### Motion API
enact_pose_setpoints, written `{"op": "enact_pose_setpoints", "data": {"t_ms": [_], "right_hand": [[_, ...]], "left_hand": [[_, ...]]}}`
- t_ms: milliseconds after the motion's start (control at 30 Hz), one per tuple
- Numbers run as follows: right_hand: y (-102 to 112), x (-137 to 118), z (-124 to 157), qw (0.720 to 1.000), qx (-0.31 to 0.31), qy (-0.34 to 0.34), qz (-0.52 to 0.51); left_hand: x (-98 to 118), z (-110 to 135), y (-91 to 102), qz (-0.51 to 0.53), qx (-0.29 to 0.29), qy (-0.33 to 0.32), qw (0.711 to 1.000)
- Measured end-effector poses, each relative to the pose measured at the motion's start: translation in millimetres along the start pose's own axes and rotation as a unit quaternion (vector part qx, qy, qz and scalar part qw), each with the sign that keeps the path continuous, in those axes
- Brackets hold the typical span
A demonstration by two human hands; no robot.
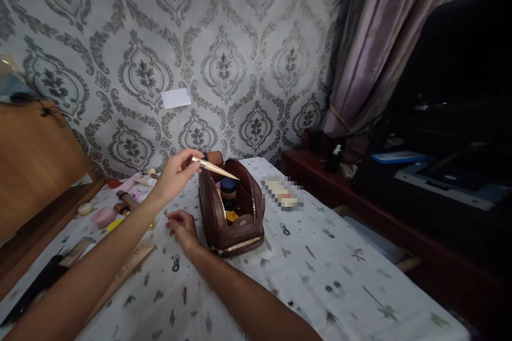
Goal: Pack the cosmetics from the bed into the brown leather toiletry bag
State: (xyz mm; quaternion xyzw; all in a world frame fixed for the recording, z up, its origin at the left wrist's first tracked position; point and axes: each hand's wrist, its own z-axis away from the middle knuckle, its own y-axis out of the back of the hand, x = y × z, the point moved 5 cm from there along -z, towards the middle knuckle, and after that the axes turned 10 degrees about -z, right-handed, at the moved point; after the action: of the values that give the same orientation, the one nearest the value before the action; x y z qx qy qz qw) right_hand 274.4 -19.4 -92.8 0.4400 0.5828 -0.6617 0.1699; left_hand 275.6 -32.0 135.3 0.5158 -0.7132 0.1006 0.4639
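Note:
A brown leather toiletry bag point(228, 224) stands unzipped on the patterned white cloth point(320, 277), with a blue-capped jar point(229, 185) and other small items inside. My left hand point(176, 173) is closed in a pinch on a slim pale gold tube point(216, 169), holding it level just above the bag's opening, tip pointing right. My right hand point(182, 226) rests on the cloth beside the bag's left wall, fingers curled, nothing visible in them.
Several cosmetics, among them a pink container point(103, 217) and bottles point(132, 192), lie at the left. A wooden ruler point(128, 269) and a dark flat object point(36, 287) lie nearer. A wooden headboard point(32, 165) is left, a dark shelf with a printer point(440, 181) right.

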Motion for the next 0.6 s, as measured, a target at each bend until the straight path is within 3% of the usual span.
{"op": "enact_pose_setpoints", "data": {"t_ms": [267,433,600], "right_hand": [[1.4,2.7,-2.7,1.000,-0.011,0.003,0.008],[0.1,3.4,-4.0,0.999,-0.026,0.005,0.020],[-1.0,0.1,-2.8,0.999,-0.030,0.013,0.033]], "left_hand": [[-2.7,-24.6,-40.8,-0.126,-0.041,-0.052,0.990],[-1.9,-32.9,-62.2,-0.250,-0.079,-0.070,0.962],[-11.3,-39.1,-79.0,-0.303,-0.112,-0.067,0.944]]}}
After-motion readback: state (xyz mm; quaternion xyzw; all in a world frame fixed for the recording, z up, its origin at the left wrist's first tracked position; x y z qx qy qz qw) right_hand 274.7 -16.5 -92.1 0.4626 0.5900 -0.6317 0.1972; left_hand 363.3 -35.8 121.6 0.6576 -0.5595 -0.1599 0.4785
